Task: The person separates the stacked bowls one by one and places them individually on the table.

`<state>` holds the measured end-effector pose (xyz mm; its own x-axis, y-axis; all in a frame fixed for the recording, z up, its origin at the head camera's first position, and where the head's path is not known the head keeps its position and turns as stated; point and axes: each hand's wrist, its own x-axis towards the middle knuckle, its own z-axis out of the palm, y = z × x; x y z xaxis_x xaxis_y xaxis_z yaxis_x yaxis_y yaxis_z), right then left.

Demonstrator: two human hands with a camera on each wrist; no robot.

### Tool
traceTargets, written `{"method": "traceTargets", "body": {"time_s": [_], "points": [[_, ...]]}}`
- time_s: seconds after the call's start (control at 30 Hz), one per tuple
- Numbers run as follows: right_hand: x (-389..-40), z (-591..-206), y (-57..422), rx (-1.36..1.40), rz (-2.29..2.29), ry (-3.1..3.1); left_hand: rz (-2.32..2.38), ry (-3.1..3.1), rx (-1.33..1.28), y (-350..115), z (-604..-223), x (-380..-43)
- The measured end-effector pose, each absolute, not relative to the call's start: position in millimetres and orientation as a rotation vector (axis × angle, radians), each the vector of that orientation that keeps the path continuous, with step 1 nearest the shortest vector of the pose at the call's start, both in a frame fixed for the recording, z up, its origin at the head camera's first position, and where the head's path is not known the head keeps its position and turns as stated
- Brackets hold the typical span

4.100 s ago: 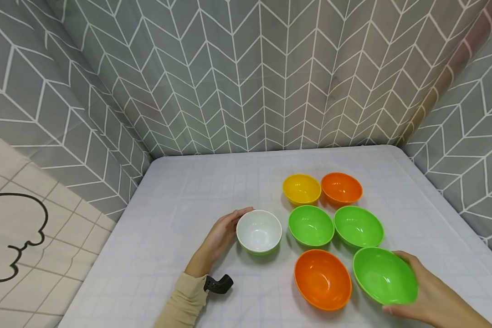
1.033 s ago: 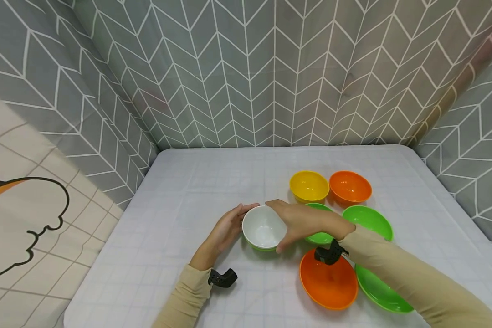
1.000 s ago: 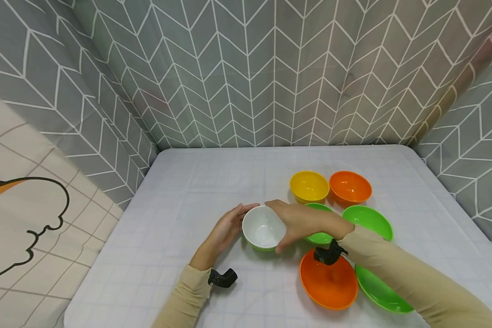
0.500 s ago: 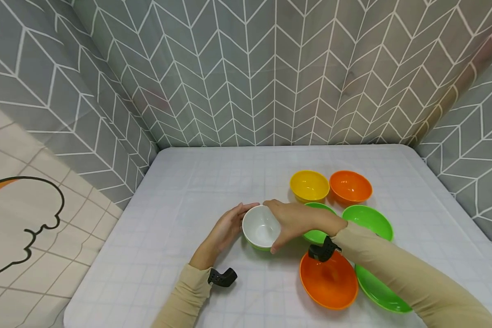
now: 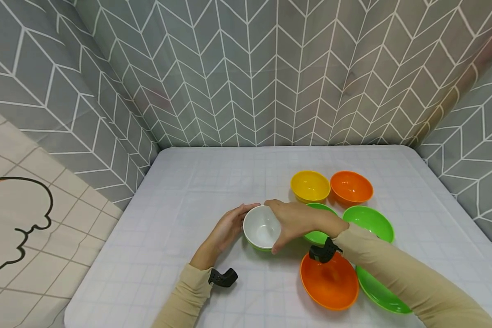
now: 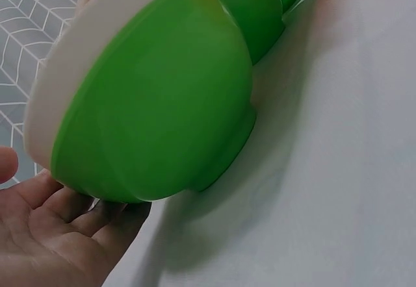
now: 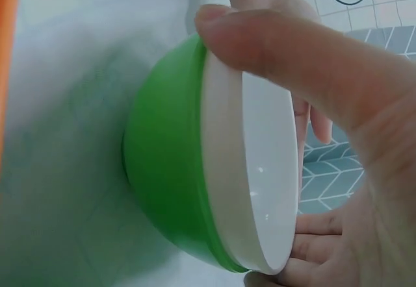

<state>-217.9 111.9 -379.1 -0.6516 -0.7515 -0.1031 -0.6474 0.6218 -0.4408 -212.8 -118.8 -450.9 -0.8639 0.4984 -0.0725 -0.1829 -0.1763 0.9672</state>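
Note:
A white bowl (image 5: 262, 227) sits nested inside a green bowl (image 6: 162, 99), its pale rim standing above the green one. My left hand (image 5: 226, 230) touches the left side of this pair; its fingers rest against the green wall in the left wrist view, with the thumb apart from it. From the right, my right hand (image 5: 297, 222) spans the white bowl and grips it. In the right wrist view the thumb (image 7: 234, 40) lies at the near side of the rims, and fingers reach the far side.
Right of the pair, a green bowl (image 5: 316, 237) is partly hidden by my right hand. Around it are yellow (image 5: 310, 187) and orange (image 5: 351, 187) bowls behind, another green bowl (image 5: 369, 222), a larger orange bowl (image 5: 328, 287) and a large green bowl (image 5: 379, 289) under my right forearm.
Since the earliest frame, my right hand has let go of the large green bowl at lower right and moved left onto the white bowl. Over the last second almost nothing moves.

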Motion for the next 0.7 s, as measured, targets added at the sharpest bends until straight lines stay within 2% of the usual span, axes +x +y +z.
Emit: {"method": "traceTargets", "body": {"time_s": [0.47,0.7], "points": [[-215.3,-369.4,121.5,-1.090,-0.651,2.613,2.156,1.688,0.149,-113.5,-452.3,-210.3],[-209.1,-349.4,139.4,-1.058,-0.722,2.672,2.114,1.709,0.178,-114.3,-452.3,-211.6]]}}
